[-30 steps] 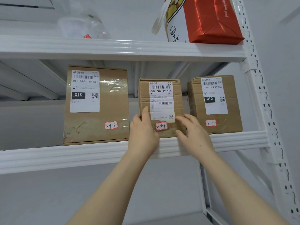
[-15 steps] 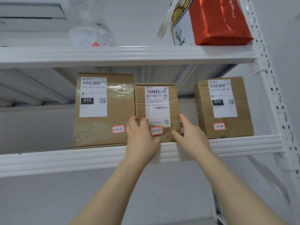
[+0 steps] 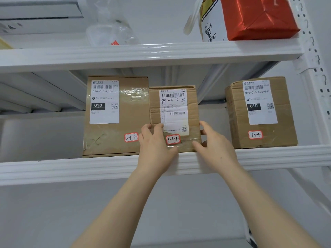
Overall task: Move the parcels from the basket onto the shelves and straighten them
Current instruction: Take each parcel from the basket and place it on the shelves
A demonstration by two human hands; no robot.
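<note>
Cardboard middle parcel, tagged 3-1-7, stands upright on the white shelf, touching the left parcel and well apart from the right parcel. Left hand and right hand clasp its lower corners, fingers curled.

Mid box touching left box; right box apart.

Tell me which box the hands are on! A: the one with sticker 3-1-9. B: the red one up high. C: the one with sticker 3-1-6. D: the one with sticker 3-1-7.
D: the left hand and the right hand both touch the middle box, whose red-edged sticker reads 3-1-7.
</note>
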